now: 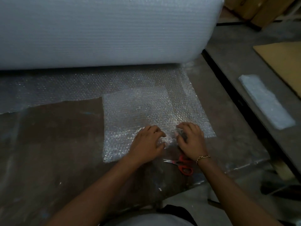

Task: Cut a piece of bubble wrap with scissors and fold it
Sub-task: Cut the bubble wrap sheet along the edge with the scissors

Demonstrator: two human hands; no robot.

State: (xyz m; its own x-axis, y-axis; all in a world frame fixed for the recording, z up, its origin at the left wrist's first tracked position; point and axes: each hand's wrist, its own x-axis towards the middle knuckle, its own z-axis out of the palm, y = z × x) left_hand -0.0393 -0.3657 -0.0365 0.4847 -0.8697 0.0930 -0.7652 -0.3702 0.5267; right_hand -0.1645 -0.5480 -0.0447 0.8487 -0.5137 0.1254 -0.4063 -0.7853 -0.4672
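Left hand (146, 141), right hand (191, 141): close together, both curled, pinching the near edge of the bubble wrap piece (138, 110), likely to start a fold. Scissors (180, 163): laid aside at 6 o'clock, cutting apparently done. Roll (97, 30): 12 o'clock, on the floor (48, 144).

At right edge of frame, flat brown cardboard sheet (283, 62); below it, pale padded strip (267, 101) lying on grey floor (236, 46); cardboard boxes (260, 8) in upper right.

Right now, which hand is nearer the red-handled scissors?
Right. The right hand sits just beyond the scissors, its wrist overlapping their handles; the left hand grips the bubble wrap farther left.
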